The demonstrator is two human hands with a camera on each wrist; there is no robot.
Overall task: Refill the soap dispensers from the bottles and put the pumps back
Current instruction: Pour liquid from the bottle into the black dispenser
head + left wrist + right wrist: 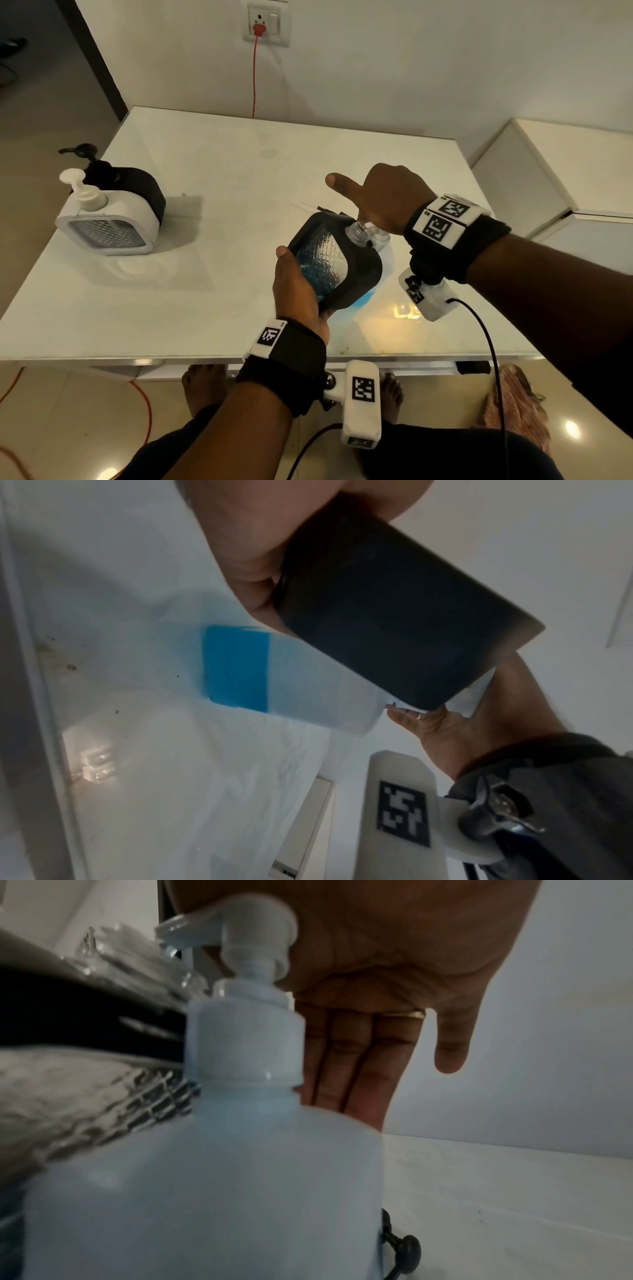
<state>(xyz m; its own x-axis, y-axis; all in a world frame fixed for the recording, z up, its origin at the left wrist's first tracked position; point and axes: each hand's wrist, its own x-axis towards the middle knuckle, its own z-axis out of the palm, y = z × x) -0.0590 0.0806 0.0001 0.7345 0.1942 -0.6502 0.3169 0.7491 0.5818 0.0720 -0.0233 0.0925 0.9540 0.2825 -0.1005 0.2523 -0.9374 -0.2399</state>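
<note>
**Item 1: black-framed dispenser [329, 257].** You held it off the table [239, 171], tipped over, its open neck [357, 233] angled up toward the refill bottle's spout. Blue soap lay pooled in the lower part behind the textured window. No pump was fitted. The tilt probably served to bring the mouth under the spout.

**Item 2: left hand [294, 291].** Your thumb lay across the window edge and your fingers wrapped the dark body from below, clasping the dispenser firmly.

**Item 3: refill bottle [205, 1191].** White and translucent, it stood on the table just beside and partly under the dispenser. The left wrist view showed a band of blue liquid low inside it.

**Item 4: right hand [390, 198].** Your palm sat on the bottle's pump head [253, 920], fingers straight and hanging behind it, thumb stretched out, nothing grasped. The hand seemed placed to press soap out rather than pour it.

**Item 5: dark pump part [407, 1248].** It lay on the table behind the bottle and was likely this dispenser's own pump, awaiting refitting.

**Item 6: white dispenser [106, 222] and second black dispenser [137, 188].** They stood together, well apart at your far left, both with pumps on.
</note>
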